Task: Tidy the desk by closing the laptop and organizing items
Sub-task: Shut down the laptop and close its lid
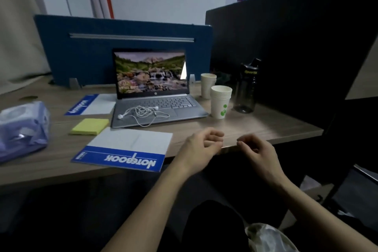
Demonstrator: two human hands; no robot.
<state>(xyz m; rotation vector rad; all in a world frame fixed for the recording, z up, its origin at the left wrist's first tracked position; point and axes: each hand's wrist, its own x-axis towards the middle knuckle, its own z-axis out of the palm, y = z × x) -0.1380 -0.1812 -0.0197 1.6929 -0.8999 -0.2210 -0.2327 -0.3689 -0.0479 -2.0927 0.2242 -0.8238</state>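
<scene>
An open silver laptop [153, 86] stands at the back middle of the wooden desk [255, 125], its screen lit. White wired earphones [143, 113] lie tangled on its palm rest. A blue-and-white notebook [124, 149] lies at the front edge, a second notebook [91, 104] left of the laptop, and a yellow sticky-note pad [90, 126] between them. My left hand [201, 146] and my right hand [257, 151] hover at the desk's front edge, fingers loosely curled, holding nothing.
Two stacks of paper cups [221, 101] [207, 85] and a dark sports bottle [246, 88] stand right of the laptop. A purple tissue pack [22, 129] lies far left. A blue divider [122, 47] backs the desk; a dark partition [296, 47] walls the right side.
</scene>
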